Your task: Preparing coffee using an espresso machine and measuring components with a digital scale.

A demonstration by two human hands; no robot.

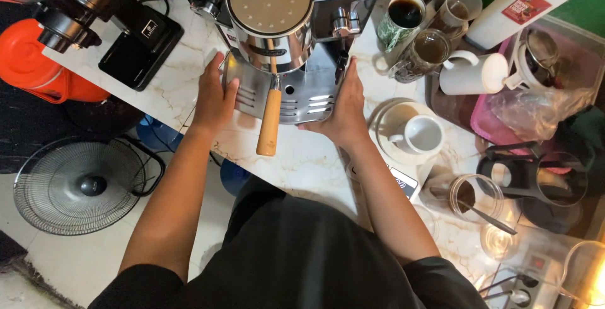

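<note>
Looking down from the head camera, we see our left hand (214, 98) and right hand (345, 106) clasped flat against the two sides of the steel drip tray (302, 98) at the base of the espresso machine (277, 25), fingers wrapped on its edges, gripping it between them. The tray sits directly ahead of us on the marble bench (302, 158), its long axis running left to right between the hands, so both are equally near. Between them the portafilter's wooden handle (270, 123) points straight back toward us, its long axis running front to back, the tip overhanging the tray front. A white cup on a saucer (421, 134) stands just beside the right hand.
</note>
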